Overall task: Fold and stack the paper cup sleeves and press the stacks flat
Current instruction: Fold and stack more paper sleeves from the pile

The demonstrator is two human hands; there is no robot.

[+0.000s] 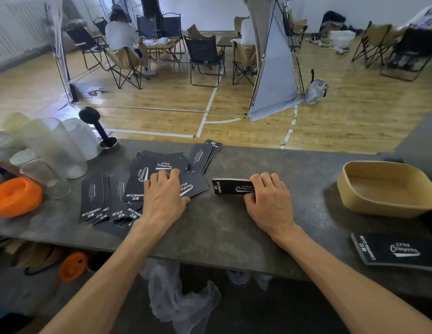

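Black paper cup sleeves with white "Camping Club" print lie scattered in a loose pile (137, 182) on the dark counter (210, 225). My left hand (165, 196) rests on the pile's right side, fingers curled on a sleeve (195, 186), thumb at its near edge. My right hand (270, 201) grips the right end of a small neat stack of folded sleeves (228, 186) in the middle of the counter. A second flat stack (398, 251) sits at the near right edge. A few more sleeves (206, 153) lie fanned at the far edge.
A tan paper tray (383, 189) stands at the right. Stacked frosted plastic cups (55, 145), an orange lid (14, 196) and a black tamper (99, 126) crowd the left. Beyond the counter are a wooden floor, folding chairs and a seated person.
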